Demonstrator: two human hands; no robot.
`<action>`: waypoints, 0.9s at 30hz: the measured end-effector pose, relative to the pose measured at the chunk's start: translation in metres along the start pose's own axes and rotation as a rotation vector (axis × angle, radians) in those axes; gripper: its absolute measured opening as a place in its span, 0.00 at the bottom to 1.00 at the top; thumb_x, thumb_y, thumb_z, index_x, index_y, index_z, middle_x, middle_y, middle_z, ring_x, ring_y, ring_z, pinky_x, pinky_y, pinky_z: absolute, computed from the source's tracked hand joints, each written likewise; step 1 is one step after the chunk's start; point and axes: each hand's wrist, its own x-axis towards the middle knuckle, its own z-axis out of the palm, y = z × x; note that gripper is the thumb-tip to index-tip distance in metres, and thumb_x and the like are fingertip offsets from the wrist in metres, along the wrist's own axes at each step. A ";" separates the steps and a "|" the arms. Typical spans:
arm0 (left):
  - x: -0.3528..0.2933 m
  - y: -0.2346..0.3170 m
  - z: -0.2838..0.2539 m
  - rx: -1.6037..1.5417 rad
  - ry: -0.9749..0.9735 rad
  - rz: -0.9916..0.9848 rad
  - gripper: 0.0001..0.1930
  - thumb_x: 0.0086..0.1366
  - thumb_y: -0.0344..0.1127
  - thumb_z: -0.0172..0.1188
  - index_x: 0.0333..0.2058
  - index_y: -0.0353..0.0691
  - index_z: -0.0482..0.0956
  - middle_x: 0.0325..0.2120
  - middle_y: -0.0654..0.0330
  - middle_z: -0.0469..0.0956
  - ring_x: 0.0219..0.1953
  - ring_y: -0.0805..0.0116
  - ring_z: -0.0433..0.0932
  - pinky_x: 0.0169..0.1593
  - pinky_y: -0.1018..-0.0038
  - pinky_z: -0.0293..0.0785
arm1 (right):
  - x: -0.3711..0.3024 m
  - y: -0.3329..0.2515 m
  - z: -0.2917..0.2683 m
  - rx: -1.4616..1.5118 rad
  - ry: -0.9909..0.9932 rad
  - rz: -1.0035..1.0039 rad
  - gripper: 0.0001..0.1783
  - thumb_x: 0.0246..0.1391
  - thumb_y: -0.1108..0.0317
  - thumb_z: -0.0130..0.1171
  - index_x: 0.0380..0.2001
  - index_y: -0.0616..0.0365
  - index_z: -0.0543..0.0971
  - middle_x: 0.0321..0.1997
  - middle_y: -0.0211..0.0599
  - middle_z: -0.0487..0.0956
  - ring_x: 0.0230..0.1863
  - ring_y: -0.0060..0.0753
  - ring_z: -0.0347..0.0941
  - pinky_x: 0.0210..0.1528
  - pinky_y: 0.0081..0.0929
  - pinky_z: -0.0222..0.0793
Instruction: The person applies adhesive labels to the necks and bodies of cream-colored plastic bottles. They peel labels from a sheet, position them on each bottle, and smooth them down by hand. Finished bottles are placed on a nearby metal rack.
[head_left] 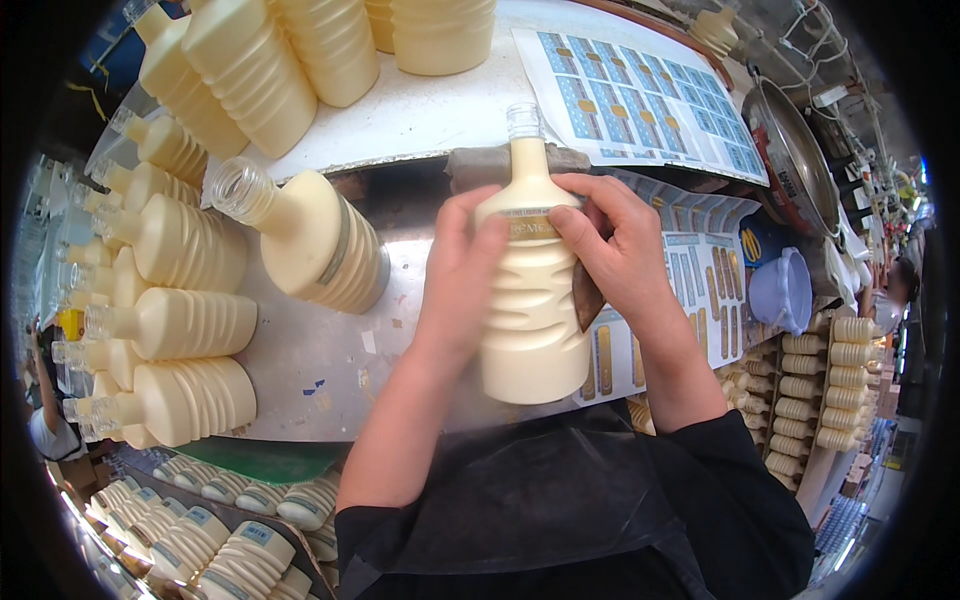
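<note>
A cream-coloured bottle [535, 345] with wavy ridges and a clear threaded neck lies in front of me, its neck pointing away and resting near a grey-brown folded cloth [470, 167]. A gold label strip [530, 224] runs across its shoulder. My left hand [462, 260] wraps the bottle's left side, its fingers slightly blurred. On the other side my right hand [625, 240] grips the shoulder, thumb pressed at the label's right end. A flat brown piece [588, 300] shows below my right palm; how it is held is hidden.
Another cream bottle [325, 245] stands on the metal table [330, 375] at left, beside stacked bottles [195, 325]. Label sheets [640, 95] lie on the white shelf [440, 115]; more gold labels [715, 290] lie at right near a lavender bucket [782, 290]. Crated bottles [240, 560] sit lower left.
</note>
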 end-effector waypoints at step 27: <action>-0.018 0.009 0.002 -0.055 -0.106 -0.130 0.35 0.74 0.43 0.57 0.73 0.38 0.54 0.63 0.53 0.70 0.63 0.63 0.72 0.65 0.67 0.71 | 0.004 -0.033 -0.013 -0.233 -0.048 -0.001 0.24 0.50 0.57 0.71 0.46 0.61 0.83 0.30 0.39 0.79 0.28 0.34 0.73 0.33 0.32 0.72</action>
